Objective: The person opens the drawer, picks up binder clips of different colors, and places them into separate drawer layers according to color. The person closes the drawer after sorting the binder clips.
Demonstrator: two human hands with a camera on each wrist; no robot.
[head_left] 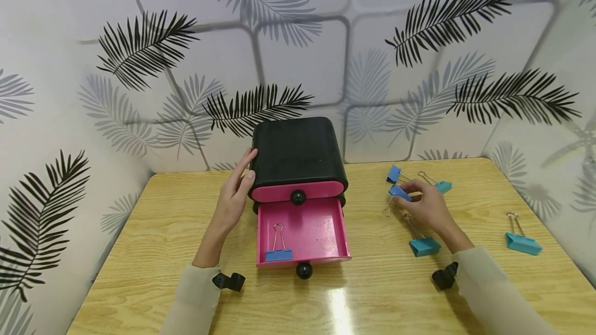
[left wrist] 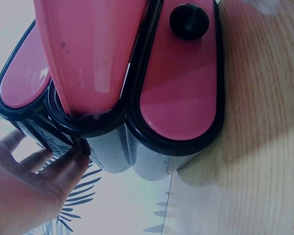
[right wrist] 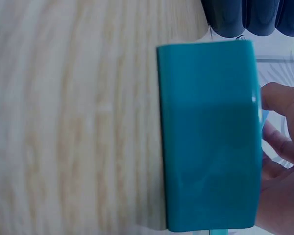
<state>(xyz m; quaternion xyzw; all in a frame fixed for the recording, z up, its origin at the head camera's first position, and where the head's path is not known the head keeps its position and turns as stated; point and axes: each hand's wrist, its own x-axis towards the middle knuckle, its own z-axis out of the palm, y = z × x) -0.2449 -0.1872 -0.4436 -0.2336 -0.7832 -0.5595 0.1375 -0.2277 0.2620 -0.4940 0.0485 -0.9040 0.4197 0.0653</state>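
My left hand (head_left: 233, 195) rests its fingers against the left side of a black cabinet (head_left: 295, 151) with pink drawers. In the left wrist view, the fingertips (left wrist: 78, 164) touch the cabinet's dark side. A middle drawer (head_left: 321, 231) is pulled out, and a blue binder clip (head_left: 278, 255) lies in its left front corner. Over on the right, my right hand (head_left: 426, 206) pinches another blue binder clip (head_left: 399, 193) between thumb and fingers. Close in front of that hand sits a teal binder clip (head_left: 425, 246), which fills much of the right wrist view.
Behind the right hand lie a blue binder clip (head_left: 393, 173) and a teal one (head_left: 443, 186). Another teal binder clip (head_left: 523, 243) is farther right. The wooden table (head_left: 186, 211) meets a leaf-patterned wall (head_left: 298, 66) at the back. A black knob (head_left: 304, 271) sticks out from the drawer front.
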